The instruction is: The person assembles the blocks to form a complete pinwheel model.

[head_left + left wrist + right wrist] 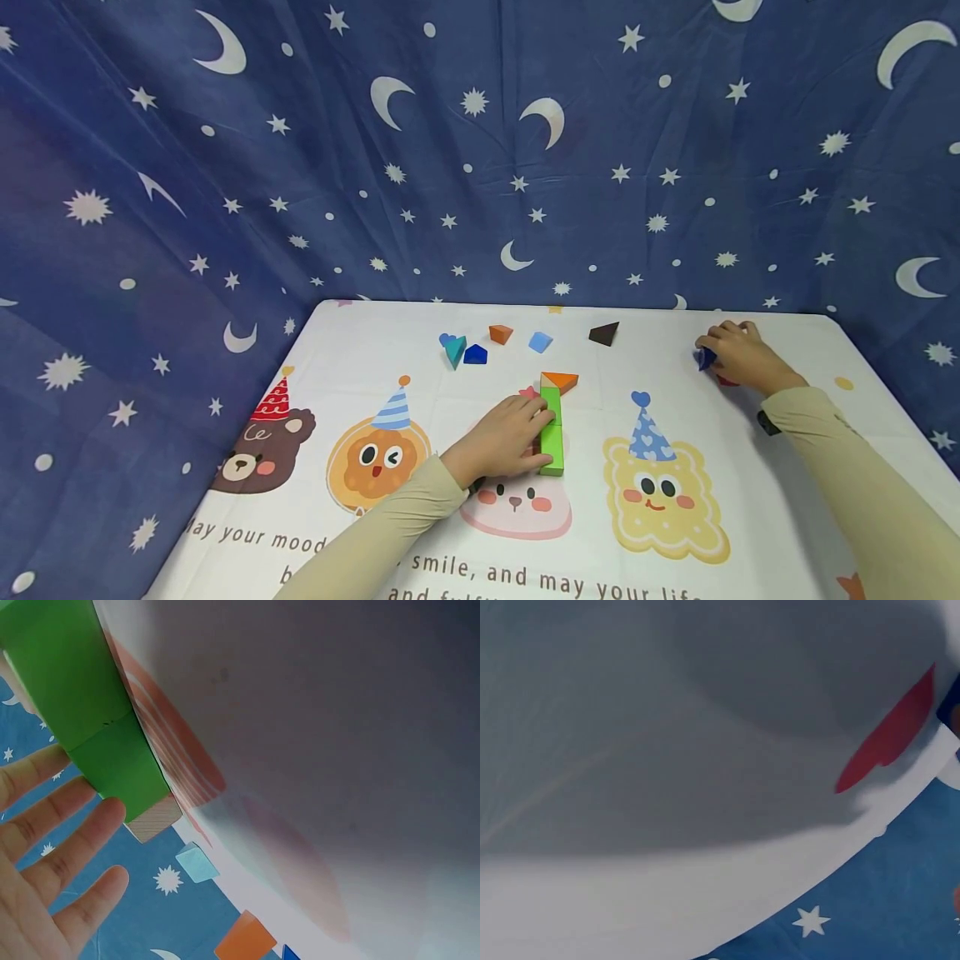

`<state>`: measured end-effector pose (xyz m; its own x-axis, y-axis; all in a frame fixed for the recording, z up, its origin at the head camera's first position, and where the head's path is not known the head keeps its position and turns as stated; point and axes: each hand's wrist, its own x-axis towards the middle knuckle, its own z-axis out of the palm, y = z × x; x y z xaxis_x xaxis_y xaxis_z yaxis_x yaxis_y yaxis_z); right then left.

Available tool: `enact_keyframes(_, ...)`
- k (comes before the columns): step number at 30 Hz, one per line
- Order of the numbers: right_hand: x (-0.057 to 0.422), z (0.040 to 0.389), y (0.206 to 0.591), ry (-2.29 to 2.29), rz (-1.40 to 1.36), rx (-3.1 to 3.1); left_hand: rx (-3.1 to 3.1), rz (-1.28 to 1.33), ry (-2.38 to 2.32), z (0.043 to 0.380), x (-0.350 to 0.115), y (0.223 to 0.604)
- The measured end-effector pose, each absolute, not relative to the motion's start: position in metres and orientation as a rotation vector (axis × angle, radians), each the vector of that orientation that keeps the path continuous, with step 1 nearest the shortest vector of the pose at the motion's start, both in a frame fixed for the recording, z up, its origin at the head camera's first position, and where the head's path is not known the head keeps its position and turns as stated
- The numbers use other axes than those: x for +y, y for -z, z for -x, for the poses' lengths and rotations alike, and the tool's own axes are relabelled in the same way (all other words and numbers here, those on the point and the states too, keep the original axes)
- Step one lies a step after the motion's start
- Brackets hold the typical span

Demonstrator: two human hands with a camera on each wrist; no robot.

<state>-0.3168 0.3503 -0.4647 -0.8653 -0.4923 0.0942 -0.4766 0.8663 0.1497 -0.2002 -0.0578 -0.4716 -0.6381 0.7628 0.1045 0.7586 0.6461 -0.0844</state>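
Two green blocks (pixel 551 450) lie end to end in a line on the printed tablecloth. My left hand (pixel 506 437) rests along their left side, fingers spread and fairly straight. In the left wrist view its fingertips (pixel 112 811) are right at the side of the green blocks (pixel 82 682). An orange triangular block (pixel 564 382) sits at their far end. Over at the right side of the table, my right hand (pixel 750 358) pinches a dark blue block (pixel 706 358). Only a corner of the dark blue block (pixel 950 705) shows in the right wrist view.
Toward the back lie a teal block (pixel 455 352), a blue block (pixel 476 355), an orange block (pixel 500 334), a light blue block (pixel 540 342) and a dark brown block (pixel 604 334). A blue star-and-moon curtain (pixel 480 217) hangs behind the table. A red print (pixel 889 739) marks the cloth near my right hand.
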Motion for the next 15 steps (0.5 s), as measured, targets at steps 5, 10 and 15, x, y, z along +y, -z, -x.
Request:
enact_keyframes(5, 0.347, 0.316, 0.462, 0.176, -0.78, -2.941, -2.724, 1.267, -0.058, 0.2, -0.058, 0.472)
enact_keyframes(10, 0.344, 0.314, 0.46, 0.198, -0.79, -2.933, -2.73, 1.264, -0.066, 0.2, -0.058, 0.471)
enact_keyframes(15, 0.339, 0.31, 0.461, 0.153, -0.819, -2.893, -2.734, 1.264, -0.06, 0.2, -0.058, 0.471)
